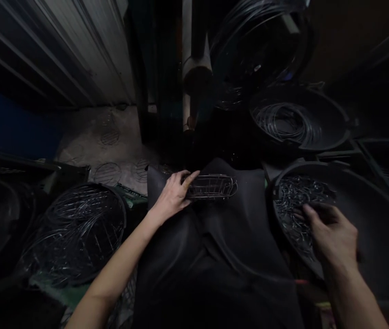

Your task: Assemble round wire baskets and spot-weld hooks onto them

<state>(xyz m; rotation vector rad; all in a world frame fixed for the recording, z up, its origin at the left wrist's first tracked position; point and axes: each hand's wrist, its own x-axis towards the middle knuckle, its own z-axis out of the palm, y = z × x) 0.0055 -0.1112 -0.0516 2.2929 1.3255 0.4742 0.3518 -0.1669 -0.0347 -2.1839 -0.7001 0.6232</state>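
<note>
My left hand (173, 195) grips the left end of a small wire basket (211, 187) that lies on its side on a black rubber sheet (215, 256) over my lap. My right hand (331, 233) reaches into a black tub (379, 228) at the right, fingers curled among small bent wire pieces (297, 201). What those fingers hold cannot be made out in the dim light.
A black tub of round wire grids (77, 228) sits at the left. Another tub with wire rings (297, 121) stands at the back right, coils of wire (259, 45) above it. Loose grids (108, 173) lie on the concrete floor beside a corrugated metal wall (77, 50).
</note>
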